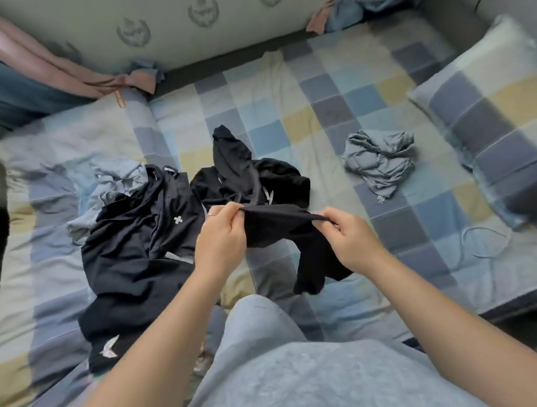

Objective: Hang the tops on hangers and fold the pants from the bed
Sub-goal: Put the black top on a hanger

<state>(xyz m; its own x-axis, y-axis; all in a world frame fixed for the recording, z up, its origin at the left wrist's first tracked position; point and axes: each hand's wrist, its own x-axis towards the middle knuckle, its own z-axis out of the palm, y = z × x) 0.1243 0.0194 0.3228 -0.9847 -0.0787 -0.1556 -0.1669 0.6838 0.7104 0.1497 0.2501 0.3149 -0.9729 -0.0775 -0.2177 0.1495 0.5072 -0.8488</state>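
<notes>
Pinching black garment by its edge with left hand and right hand, stretched between them over bed. Just left of left hand, black pile; beyond right hand, well apart, grey garment.

Bed: garment pile on it, left of centre; held garment near centre; hooded top just behind it; crumpled garment right, apart; pillow far right.

The checked bed bears black clothes, a grey garment and a pillow.
</notes>
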